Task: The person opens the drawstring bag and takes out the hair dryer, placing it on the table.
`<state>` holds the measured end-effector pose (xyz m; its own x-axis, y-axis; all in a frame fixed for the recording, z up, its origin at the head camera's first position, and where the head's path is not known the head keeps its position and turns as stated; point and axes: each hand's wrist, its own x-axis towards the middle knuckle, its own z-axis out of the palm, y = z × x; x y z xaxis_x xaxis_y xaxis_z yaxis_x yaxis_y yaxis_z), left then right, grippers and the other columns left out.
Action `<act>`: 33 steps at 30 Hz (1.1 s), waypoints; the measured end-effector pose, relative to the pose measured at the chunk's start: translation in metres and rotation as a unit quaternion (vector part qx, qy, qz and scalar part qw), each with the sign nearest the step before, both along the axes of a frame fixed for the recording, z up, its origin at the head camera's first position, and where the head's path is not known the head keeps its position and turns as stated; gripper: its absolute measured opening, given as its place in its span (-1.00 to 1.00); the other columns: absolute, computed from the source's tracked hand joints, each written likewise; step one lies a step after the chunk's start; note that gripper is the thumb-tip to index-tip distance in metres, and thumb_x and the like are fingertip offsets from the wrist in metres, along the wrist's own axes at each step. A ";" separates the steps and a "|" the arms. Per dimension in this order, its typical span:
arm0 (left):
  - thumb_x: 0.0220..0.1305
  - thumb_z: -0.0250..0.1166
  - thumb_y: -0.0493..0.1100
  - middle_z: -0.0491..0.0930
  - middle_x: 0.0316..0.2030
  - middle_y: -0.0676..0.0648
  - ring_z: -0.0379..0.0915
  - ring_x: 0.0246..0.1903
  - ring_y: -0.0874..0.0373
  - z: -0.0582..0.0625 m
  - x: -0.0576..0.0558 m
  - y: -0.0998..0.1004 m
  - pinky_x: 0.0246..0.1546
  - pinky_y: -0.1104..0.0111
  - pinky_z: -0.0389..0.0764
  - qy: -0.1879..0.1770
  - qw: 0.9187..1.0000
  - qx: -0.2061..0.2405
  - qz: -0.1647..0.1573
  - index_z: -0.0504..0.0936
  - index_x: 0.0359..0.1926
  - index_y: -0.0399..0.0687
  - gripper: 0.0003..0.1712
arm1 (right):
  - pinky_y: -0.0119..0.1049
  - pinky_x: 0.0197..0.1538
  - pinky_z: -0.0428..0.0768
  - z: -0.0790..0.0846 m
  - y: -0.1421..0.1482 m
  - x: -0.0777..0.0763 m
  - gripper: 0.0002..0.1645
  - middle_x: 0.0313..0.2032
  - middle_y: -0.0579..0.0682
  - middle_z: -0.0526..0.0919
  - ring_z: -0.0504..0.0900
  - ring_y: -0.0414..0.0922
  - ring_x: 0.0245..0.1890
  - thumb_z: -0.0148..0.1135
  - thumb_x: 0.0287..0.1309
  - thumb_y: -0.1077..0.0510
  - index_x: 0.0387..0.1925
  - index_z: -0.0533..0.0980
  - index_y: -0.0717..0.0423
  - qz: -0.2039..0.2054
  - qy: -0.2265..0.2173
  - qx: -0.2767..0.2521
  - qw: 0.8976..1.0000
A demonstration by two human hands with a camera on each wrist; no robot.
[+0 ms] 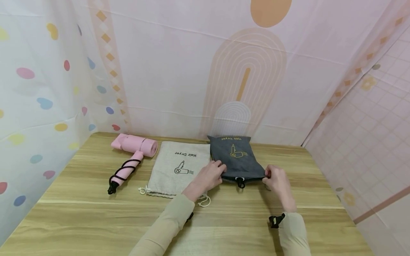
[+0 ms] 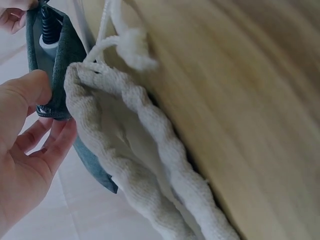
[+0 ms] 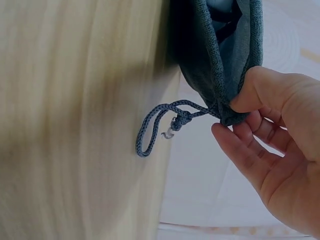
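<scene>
A dark grey drawstring bag marked "Hair Dryer" lies at the back, its mouth toward me. My left hand pinches the left corner of the mouth, thumb on one side and fingers on the other. At the opposite corner, my right hand pinches the hem between thumb and fingers. Inside the mouth the left wrist view shows a white end with a black ribbed cord sleeve; the rest is hidden by the cloth. A knotted grey cord loop hangs beside my right fingers.
Under my left forearm lies a flat beige drawstring bag with white cords, its mouth slightly parted. Farther left is a pink hair dryer, black cord wound round its handle. A patterned curtain rises behind the wooden table.
</scene>
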<state>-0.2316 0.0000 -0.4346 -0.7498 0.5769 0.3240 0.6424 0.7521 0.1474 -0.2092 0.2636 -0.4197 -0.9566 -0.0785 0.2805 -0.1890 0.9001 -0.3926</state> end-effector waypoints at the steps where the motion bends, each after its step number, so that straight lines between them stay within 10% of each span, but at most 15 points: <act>1: 0.10 0.24 -0.31 0.53 -0.26 -0.03 0.47 -0.29 0.08 0.000 0.000 0.001 -0.33 0.35 0.56 -0.003 1.000 0.000 -0.002 0.59 -0.20 0.00 -0.78 | -0.31 -0.44 0.36 0.000 0.000 0.000 -0.79 -0.55 0.04 0.48 0.41 -0.12 -0.53 0.29 -0.20 0.41 -0.54 0.41 0.18 -0.002 -0.001 0.002 1.000; 17: 0.29 0.21 -0.09 0.55 -0.25 -0.01 0.50 -0.30 0.14 0.006 0.005 0.002 -0.32 0.37 0.55 -0.079 0.997 -0.018 -0.013 0.59 -0.16 0.03 -0.85 | -0.24 -0.34 0.55 0.013 -0.028 0.020 -0.94 -0.42 -0.03 0.68 0.59 -0.17 -0.42 0.30 0.04 0.22 -0.38 0.62 0.11 0.045 -0.153 0.050 0.986; 33: 0.34 0.15 -0.02 0.53 -0.06 -0.06 0.48 -0.07 0.03 0.002 0.003 0.002 -0.16 0.26 0.59 -0.071 0.996 -0.052 0.020 0.57 -0.03 0.04 -0.75 | -0.29 -0.54 0.41 -0.002 -0.071 0.004 -0.63 -0.45 0.14 0.62 0.50 -0.12 -0.62 0.25 0.16 0.03 -0.25 0.55 0.31 -0.018 -0.146 0.015 0.989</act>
<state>-0.2285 0.0019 -0.4323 -0.8064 0.5715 0.1520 0.5905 0.7921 0.1546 -0.2057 0.1925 -0.4221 -0.9989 -0.0462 -0.0106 -0.0381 0.9161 -0.3991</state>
